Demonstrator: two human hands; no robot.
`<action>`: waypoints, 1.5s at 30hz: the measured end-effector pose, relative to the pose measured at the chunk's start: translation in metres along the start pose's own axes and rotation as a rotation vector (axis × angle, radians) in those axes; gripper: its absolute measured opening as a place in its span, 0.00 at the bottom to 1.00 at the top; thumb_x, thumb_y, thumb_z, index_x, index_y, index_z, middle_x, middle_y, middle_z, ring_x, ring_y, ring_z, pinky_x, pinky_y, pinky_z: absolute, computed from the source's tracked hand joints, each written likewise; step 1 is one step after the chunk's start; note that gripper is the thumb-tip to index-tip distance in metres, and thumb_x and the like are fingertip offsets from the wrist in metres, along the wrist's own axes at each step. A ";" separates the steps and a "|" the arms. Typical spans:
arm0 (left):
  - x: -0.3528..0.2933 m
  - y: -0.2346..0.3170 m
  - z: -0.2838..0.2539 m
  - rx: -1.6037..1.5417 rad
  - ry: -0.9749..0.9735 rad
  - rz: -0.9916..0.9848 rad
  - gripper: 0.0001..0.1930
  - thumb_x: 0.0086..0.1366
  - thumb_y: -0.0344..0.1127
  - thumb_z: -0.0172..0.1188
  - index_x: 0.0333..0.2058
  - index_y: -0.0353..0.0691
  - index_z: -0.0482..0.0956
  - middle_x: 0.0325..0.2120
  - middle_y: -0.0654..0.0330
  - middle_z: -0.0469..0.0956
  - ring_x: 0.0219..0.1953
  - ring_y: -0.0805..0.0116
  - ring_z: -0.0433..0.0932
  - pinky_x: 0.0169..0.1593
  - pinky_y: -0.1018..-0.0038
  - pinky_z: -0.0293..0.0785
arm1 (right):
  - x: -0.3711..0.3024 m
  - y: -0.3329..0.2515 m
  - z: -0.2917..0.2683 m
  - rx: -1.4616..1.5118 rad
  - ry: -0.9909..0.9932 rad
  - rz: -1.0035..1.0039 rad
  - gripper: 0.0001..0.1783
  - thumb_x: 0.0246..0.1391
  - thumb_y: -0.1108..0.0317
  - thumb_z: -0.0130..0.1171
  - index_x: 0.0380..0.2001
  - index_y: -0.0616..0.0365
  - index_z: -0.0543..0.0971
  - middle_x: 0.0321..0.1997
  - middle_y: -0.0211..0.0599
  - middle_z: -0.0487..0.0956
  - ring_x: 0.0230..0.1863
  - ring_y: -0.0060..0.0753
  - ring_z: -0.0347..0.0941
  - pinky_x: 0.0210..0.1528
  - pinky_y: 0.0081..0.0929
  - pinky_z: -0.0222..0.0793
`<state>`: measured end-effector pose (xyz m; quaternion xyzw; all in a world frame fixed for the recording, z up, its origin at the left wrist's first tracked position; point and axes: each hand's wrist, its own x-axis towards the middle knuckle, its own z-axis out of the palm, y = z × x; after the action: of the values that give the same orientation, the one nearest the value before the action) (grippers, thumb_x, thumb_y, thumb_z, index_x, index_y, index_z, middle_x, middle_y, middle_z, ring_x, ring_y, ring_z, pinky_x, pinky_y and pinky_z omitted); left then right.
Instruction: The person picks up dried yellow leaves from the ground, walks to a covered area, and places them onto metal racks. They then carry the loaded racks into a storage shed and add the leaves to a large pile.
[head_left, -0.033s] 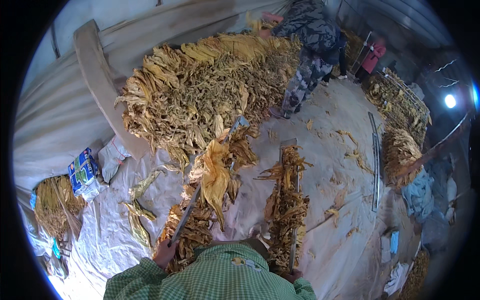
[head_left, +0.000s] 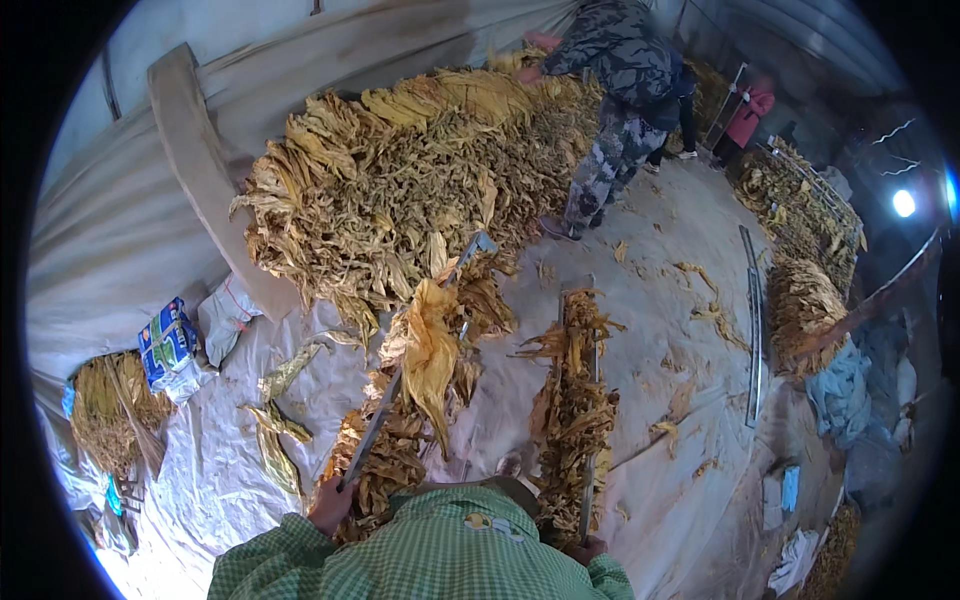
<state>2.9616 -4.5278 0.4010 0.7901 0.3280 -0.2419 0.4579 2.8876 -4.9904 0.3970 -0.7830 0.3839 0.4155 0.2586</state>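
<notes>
My left hand point(head_left: 330, 504) is closed round the near end of a long metal bar point(head_left: 375, 430), which runs forward over a bunch of dried brown leaves, probably tobacco. A large yellow-brown leaf point(head_left: 432, 345) lies across this bar, its tip hanging down. To the right, a second row of dried leaves point(head_left: 575, 415) is held lengthwise in a metal frame point(head_left: 590, 480). My right hand point(head_left: 587, 549) is at the near end of that frame, closed against its rail. My body in a green checked sleeve partly hides it, and its fingers show little.
A big heap of dried leaves point(head_left: 400, 180) lies ahead, with a person in camouflage clothes point(head_left: 625, 110) bending over it. Farther back stands a person in pink point(head_left: 748, 110). A loose metal bar point(head_left: 752, 330) and a clamped leaf stack point(head_left: 800, 210) lie right. Plastic sheeting point(head_left: 220, 460) covers the floor.
The person in camouflage has lowered a hand and the yellow leaves near it toward the heap. My own hands and the metal bars stay almost where they were.
</notes>
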 end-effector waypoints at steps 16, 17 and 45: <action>0.073 0.143 0.123 -0.216 0.056 -0.159 0.18 0.56 0.45 0.54 0.21 0.33 0.68 0.11 0.62 0.65 0.14 0.76 0.61 0.18 0.71 0.57 | 0.182 -0.062 -0.163 -0.387 -0.108 -0.173 0.16 0.43 0.57 0.51 0.32 0.57 0.74 0.29 0.46 0.75 0.31 0.44 0.71 0.36 0.37 0.69; 0.082 0.152 0.128 -0.156 0.080 -0.154 0.18 0.55 0.45 0.54 0.20 0.33 0.68 0.12 0.62 0.65 0.15 0.76 0.61 0.18 0.71 0.57 | 0.195 -0.066 -0.167 -0.385 -0.080 -0.197 0.17 0.43 0.57 0.51 0.33 0.57 0.74 0.29 0.46 0.75 0.31 0.44 0.72 0.36 0.37 0.69; 0.087 0.270 0.285 -0.024 0.400 0.087 0.18 0.54 0.46 0.53 0.16 0.38 0.64 0.12 0.63 0.63 0.16 0.75 0.61 0.18 0.75 0.59 | 0.371 -0.357 -0.454 -0.456 -0.141 -0.794 0.07 0.45 0.69 0.50 0.21 0.62 0.72 0.15 0.51 0.68 0.18 0.47 0.66 0.22 0.43 0.58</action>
<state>3.1962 -4.8516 0.3616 0.8302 0.3808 -0.0563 0.4032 3.5176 -5.2580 0.3491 -0.8762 -0.0655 0.4104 0.2442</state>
